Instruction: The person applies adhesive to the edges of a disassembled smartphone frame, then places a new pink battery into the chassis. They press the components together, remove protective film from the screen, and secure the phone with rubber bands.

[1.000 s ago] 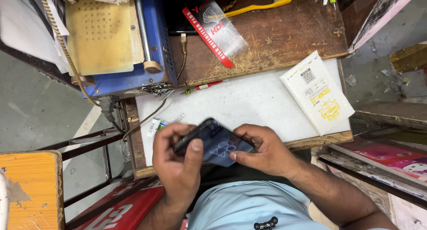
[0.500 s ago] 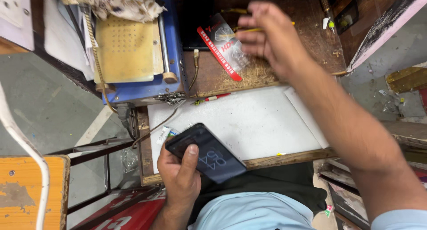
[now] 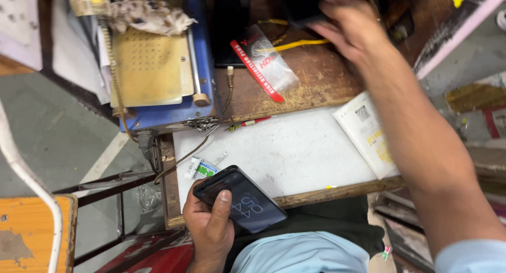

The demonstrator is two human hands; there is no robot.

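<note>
My left hand [image 3: 211, 228] holds a dark smartphone [image 3: 247, 204] by its lower edge, with the thumb lying on the glass. The phone hangs over the front edge of the white mat [image 3: 295, 151]. My right hand [image 3: 350, 27] is stretched far across the wooden bench [image 3: 316, 88] to its back. Its fingers are blurred against a dark flat object [image 3: 305, 6]. Whether they grip that object is not visible.
A blue machine with a yellow pad [image 3: 153, 67] and a cloth [image 3: 147, 14] on it stands at the back left. A clear packet with a red strip [image 3: 263, 62], a yellow-handled tool [image 3: 305, 42], a printed paper sheet [image 3: 369, 136] and a small tube [image 3: 203, 167] lie about. An orange stool [image 3: 31, 236] stands at the left.
My right hand left the phone and reached up and away to the back of the bench. The left hand alone keeps the phone, a little lower than before.
</note>
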